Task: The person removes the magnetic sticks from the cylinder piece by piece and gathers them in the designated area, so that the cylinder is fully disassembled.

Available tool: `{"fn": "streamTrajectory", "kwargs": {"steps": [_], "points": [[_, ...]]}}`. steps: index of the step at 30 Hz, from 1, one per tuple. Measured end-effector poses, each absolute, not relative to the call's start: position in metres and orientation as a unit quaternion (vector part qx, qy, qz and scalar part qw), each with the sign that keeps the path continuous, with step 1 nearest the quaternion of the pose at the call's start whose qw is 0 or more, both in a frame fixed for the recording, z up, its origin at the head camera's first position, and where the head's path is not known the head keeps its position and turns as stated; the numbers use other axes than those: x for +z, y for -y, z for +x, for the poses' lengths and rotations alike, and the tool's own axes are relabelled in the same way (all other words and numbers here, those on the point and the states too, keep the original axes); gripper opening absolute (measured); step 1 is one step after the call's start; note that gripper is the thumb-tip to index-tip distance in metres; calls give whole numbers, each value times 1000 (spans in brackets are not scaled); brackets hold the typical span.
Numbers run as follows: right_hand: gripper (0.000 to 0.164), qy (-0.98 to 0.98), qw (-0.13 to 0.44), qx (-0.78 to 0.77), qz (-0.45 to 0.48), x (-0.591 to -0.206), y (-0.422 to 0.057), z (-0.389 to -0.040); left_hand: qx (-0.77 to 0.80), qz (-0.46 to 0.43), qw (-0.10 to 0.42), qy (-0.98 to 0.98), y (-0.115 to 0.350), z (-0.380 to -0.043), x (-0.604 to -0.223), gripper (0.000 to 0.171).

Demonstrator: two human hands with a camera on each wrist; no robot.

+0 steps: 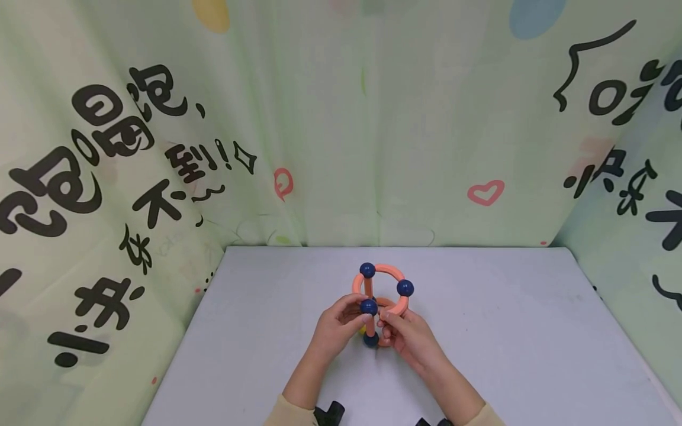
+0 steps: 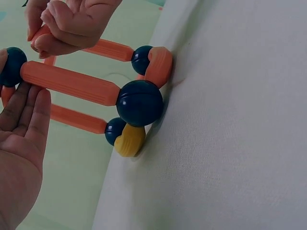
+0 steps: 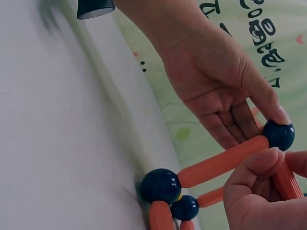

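A frame built from orange rods (image 2: pixel 72 82) and dark blue balls (image 2: pixel 140 102) stands upright on the white table. One curved yellow rod (image 2: pixel 130 141) shows at its base. With thumb and fingers my left hand (image 1: pixel 337 325) holds a blue ball (image 1: pixel 368 306) at the upper near corner, the fingers alongside the straight rod below it. My right hand (image 1: pixel 412 340) pinches a curved orange rod (image 3: pixel 288 179) close beside that ball. At the top right, another blue ball (image 1: pixel 405 288) joins curved orange rods. My fingers hide part of the frame's middle.
The white table (image 1: pixel 240 349) stretches out on both sides of the frame. Behind it and at the sides hangs a pale green curtain (image 1: pixel 373 148) with black lettering. A black wrist-worn device (image 1: pixel 329 413) shows by my left sleeve.
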State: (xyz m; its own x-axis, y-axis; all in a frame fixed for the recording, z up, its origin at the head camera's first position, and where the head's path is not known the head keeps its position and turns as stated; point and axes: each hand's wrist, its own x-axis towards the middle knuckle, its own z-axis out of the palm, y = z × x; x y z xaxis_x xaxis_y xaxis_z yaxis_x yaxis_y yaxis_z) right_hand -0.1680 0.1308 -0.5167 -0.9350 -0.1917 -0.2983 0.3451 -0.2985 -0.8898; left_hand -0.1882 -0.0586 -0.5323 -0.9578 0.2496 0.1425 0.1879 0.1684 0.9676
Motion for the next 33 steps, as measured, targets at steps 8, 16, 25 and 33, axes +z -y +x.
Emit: {"fn": "streamTrajectory", "kwargs": {"steps": [8,16,25,33], "points": [[39,-604,150,-779,76,-524,-135,-168,623,147,23,-768,59,-188,-534,42],[42,-724,96,-677,86,-529,-136,-167,623,136,27,-770,60,-189,-534,41],[34,-763,80,-637,79,-534,-142,-171,621,135,30,-771,60,-189,-535,42],[40,-780,70,-615,93,-538,-150,-171,623,133,31,-770,61,-189,-536,40]]}}
